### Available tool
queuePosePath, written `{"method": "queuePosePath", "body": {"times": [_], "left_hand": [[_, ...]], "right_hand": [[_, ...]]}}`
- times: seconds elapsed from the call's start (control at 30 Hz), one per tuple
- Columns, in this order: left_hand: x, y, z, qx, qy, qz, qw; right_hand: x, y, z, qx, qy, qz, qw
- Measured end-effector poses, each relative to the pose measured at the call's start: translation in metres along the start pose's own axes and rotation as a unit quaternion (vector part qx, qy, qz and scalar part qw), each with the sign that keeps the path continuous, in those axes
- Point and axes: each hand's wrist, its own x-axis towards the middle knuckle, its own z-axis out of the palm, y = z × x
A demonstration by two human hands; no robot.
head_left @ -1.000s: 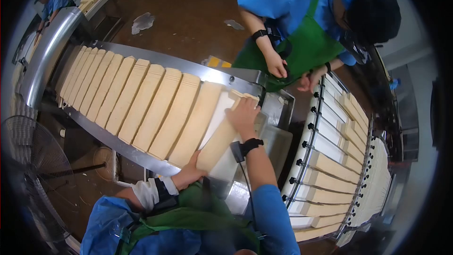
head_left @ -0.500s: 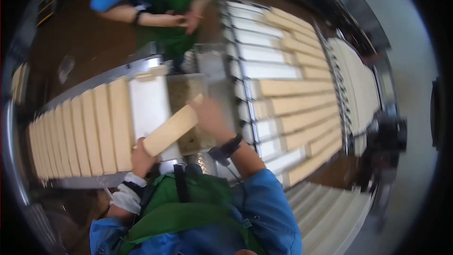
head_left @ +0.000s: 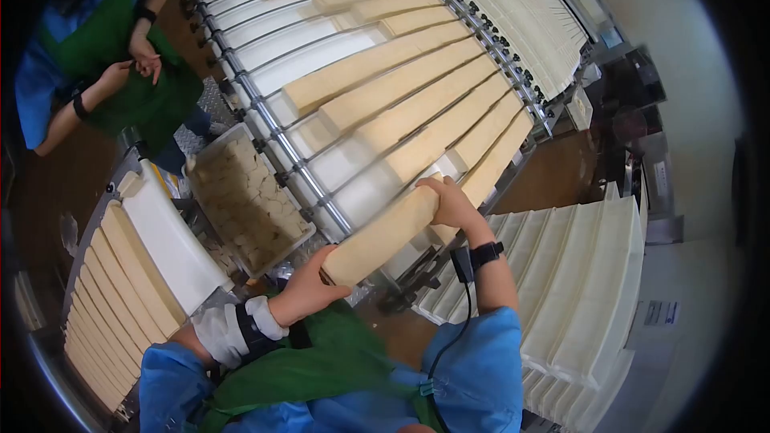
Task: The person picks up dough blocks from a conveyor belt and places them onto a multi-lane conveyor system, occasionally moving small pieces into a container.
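Observation:
One pale dough-like strip (head_left: 385,232) spans between my two hands over the near edge of the large slatted conveyor (head_left: 277,124). My left hand (head_left: 309,287) grips its lower left end, thumb and fingers around it. At its upper right end, my right hand (head_left: 451,202) has its fingers over the edge. Similar strips (head_left: 409,112) lie in rows on the conveyor's white lanes, just beyond my hands.
A bin (head_left: 249,200) of pale pieces stands left of the conveyor. More strips (head_left: 120,297) line a lower-left table beside a white board (head_left: 172,240). A co-worker (head_left: 120,56) stands upper left. Stacked white trays (head_left: 553,273) are at right.
The view has turned toward the conveyor. My hands, still holding the strip, have moved from beside the left table and bin to the conveyor's near edge.

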Motion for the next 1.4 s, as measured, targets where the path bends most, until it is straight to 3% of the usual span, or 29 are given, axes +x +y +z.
{"method": "queuePosePath", "body": {"times": [0.13, 0.23, 0.27, 0.33, 0.37, 0.43, 0.53, 0.7, 0.73, 0.83, 0.9, 0.97, 1.07, 1.17, 1.2, 1.3, 1.33, 1.4], "left_hand": [[0.028, -0.002, 0.027, 0.047, 0.005, 0.015, 0.999], [0.055, -0.010, 0.040, 0.039, -0.020, 0.031, 0.999], [0.069, -0.018, 0.050, 0.034, -0.007, 0.046, 0.998], [0.095, -0.033, 0.067, -0.006, 0.015, 0.049, 0.999], [0.091, 0.006, 0.064, 0.040, 0.012, -0.026, 0.999], [0.108, -0.006, 0.074, 0.045, 0.081, 0.038, 0.995], [0.112, -0.016, 0.077, 0.048, 0.106, 0.026, 0.993], [0.117, -0.035, 0.074, -0.053, 0.076, 0.037, 0.995], [0.121, -0.039, 0.075, -0.080, 0.073, 0.074, 0.991], [0.106, -0.029, 0.052, -0.033, 0.049, 0.037, 0.998], [0.083, -0.003, 0.022, 0.000, 0.028, -0.004, 1.000], [0.065, -0.015, -0.007, -0.067, 0.070, 0.035, 0.995], [0.033, -0.042, -0.051, -0.113, 0.229, 0.046, 0.966], [-0.016, -0.070, -0.088, -0.115, 0.326, -0.021, 0.938], [-0.033, -0.081, -0.093, -0.119, 0.371, -0.008, 0.921], [-0.092, -0.119, -0.107, -0.193, 0.364, 0.079, 0.908], [-0.108, -0.124, -0.104, -0.271, 0.392, 0.123, 0.870], [-0.144, -0.144, -0.104, -0.262, 0.466, 0.150, 0.831]], "right_hand": [[0.031, 0.073, 0.017, 0.166, 0.002, -0.043, 0.985], [0.037, 0.084, -0.003, 0.337, 0.027, 0.100, 0.936], [0.039, 0.095, 0.011, 0.117, 0.214, -0.004, 0.970], [0.025, 0.056, 0.004, -0.012, 0.267, -0.064, 0.962], [0.016, 0.033, 0.003, -0.074, 0.289, -0.091, 0.950], [0.006, 0.004, 0.022, 0.027, 0.225, -0.145, 0.963], [-0.004, -0.032, 0.047, 0.101, 0.122, -0.223, 0.962], [-0.004, -0.049, 0.055, 0.075, 0.039, -0.251, 0.964], [-0.004, -0.055, 0.053, 0.053, 0.095, -0.280, 0.954], [-0.002, -0.050, 0.066, 0.000, 0.049, -0.244, 0.969], [0.000, -0.049, 0.075, -0.043, 0.068, -0.249, 0.965], [0.002, -0.058, 0.068, -0.073, 0.051, -0.253, 0.963], [0.014, -0.095, 0.055, -0.011, 0.067, -0.274, 0.959], [0.049, -0.131, 0.069, 0.015, 0.080, -0.305, 0.949], [0.060, -0.149, 0.074, 0.023, 0.081, -0.335, 0.938], [0.078, -0.229, 0.091, 0.052, 0.081, -0.416, 0.904], [0.082, -0.257, 0.097, 0.064, 0.070, -0.454, 0.886], [0.082, -0.313, 0.113, 0.083, 0.037, -0.520, 0.849]]}}
